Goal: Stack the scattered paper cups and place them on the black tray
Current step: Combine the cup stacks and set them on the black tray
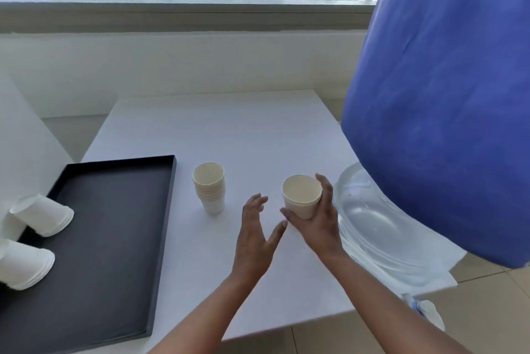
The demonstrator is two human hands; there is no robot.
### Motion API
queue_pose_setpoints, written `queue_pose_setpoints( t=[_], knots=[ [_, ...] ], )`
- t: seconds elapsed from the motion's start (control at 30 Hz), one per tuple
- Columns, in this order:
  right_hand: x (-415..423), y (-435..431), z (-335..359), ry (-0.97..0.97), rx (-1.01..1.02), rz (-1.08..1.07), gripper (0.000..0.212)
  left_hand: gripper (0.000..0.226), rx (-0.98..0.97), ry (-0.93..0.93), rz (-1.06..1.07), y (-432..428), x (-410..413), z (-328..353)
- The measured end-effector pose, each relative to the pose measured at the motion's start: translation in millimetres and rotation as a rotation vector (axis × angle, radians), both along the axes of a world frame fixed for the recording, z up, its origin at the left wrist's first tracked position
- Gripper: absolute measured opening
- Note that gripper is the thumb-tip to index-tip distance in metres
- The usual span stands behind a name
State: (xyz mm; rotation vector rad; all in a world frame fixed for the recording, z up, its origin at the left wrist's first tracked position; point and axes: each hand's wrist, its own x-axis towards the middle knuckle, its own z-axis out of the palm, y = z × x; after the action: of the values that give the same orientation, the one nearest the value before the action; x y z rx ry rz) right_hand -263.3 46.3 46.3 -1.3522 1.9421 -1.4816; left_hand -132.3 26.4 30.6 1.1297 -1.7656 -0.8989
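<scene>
My right hand [318, 219] grips a single paper cup [301, 196], mouth up, just above the white table. My left hand [256, 227] hovers open beside it, fingers spread, holding nothing. An upright stack of several paper cups [210, 187] stands on the table left of my hands, apart from them. The black tray [114, 227] lies at the left. Two short stacks of cups lie on their sides at the tray's left edge, one farther back [43, 214] and one nearer [24, 267].
A clear plastic bag [370, 224] lies crumpled on the table's right edge under a large blue cloth [438, 95] that hangs down at the right. A window and a wall run behind the white table [243, 135]. Tiled floor shows at the lower right.
</scene>
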Motion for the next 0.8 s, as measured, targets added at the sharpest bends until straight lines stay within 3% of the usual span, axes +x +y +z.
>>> queue_pose_setpoints(
  t=[0.13, 0.4, 0.63, 0.8],
  knots=[
    [-4.0, -21.8, 9.4, -0.009, -0.066, -0.066, 0.096, 0.048, 0.068, -0.209, -0.028, -19.9, 8.3, -20.4],
    [-14.4, -49.1, 14.8, 0.01, -0.074, -0.136, 0.083, 0.07, 0.309, -0.82, -0.179, -44.0, 18.9, -58.1],
    [-19.3, -60.7, 2.4, 0.001, -0.016, -0.195, 0.082, 0.075, 0.398, -0.893, -0.192, -47.9, 37.5, -76.4],
    [-19.7, -61.5, -10.9, -0.004, 0.045, -0.223, 0.08, 0.075, 0.359, -0.928, -0.196, -46.6, 47.2, -80.7]
  ],
)
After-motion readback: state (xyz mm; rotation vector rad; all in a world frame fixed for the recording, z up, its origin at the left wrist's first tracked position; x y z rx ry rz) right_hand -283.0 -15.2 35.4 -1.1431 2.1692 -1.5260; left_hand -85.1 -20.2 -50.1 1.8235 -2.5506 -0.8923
